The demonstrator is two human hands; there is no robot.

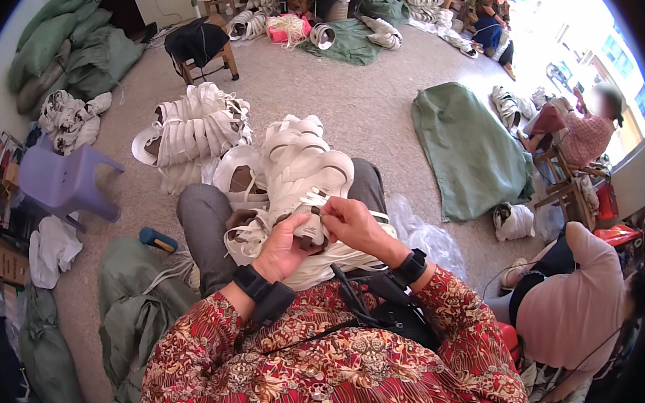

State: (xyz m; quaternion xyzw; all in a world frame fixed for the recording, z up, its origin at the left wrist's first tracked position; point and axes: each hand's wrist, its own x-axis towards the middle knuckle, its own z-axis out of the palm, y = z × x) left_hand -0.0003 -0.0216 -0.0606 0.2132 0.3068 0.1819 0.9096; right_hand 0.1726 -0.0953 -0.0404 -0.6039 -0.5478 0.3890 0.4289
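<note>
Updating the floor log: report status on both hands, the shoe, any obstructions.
Left hand holding white shoe near its opening. Right hand curled beside laces, grip unclear. Stacked white shoes crowd close; nothing visibly blocking.

The one view looks from the person's head, steeply down and ahead — the patterned shirt (340,362) nearest, filling the lower edge, the left hand (283,250) and right hand (352,223) close, about the middle. Beyond them the floor (302,75) runs up to a far seated person (490,24) at the top — all wide fisheye, dark at the corners.
</note>
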